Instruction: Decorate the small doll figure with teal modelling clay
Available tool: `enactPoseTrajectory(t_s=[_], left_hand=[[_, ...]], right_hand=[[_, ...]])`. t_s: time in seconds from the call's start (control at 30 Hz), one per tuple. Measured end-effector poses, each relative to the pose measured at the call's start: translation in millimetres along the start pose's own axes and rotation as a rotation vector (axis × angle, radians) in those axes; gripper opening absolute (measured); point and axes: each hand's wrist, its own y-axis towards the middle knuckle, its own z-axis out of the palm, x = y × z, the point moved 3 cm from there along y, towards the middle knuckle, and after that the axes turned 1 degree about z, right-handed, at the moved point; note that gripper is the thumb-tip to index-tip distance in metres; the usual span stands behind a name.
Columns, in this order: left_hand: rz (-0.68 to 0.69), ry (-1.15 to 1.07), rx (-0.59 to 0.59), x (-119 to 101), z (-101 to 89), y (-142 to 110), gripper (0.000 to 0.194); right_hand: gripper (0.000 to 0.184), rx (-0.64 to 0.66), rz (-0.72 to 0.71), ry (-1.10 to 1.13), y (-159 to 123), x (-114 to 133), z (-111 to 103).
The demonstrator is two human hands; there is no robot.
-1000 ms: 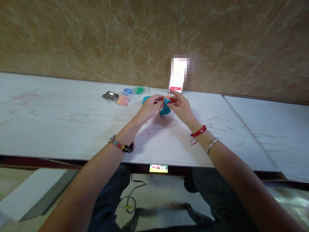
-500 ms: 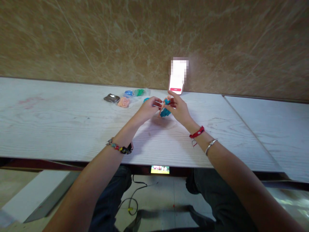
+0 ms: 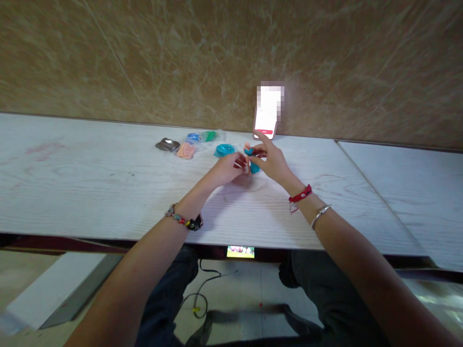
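figure (image 3: pixel 255 167), blue and peach, pinched by right grip (image 3: pixel 272 161); left grip (image 3: pixel 227 169), can't tell; table (image 3: pixel 90 188) spans frame, edge low.

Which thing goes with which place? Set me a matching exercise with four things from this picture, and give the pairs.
Things:
1. phone
2. cable
3. figure
4. beaded bracelet

Places:
A. held in the right hand
B. around the left wrist
C. upright at the back of the table
D. on the floor

Pairs: 1-C, 2-D, 3-A, 4-B
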Motion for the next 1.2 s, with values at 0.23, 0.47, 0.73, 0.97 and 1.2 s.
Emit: enactPoseTrajectory(t_s=[0.23,0.47,0.73,0.97,1.2], left_hand=[[0.035,0.133,0.047,0,7.8,-2,0.016],[0.142,0.252,0.066,5,11.7,-1,0.019],[0.130,0.356,0.082,4,5.9,0,0.022],[0.054,0.309,0.096,9,-2.1,2,0.040],[-0.016,0.497,0.082,5,-19.8,0,0.037]], right_hand=[[0.073,-0.041,0.057,0.086,2,-7,-4],[0.072,-0.021,0.069,0.157,2,-8,-1],[0.070,-0.059,0.046,0.264,6,-22,0],[0.051,-0.209,0.266,0.368,7,-47,2],[0.051,-0.204,0.482,0.145,2,-49,-2]])
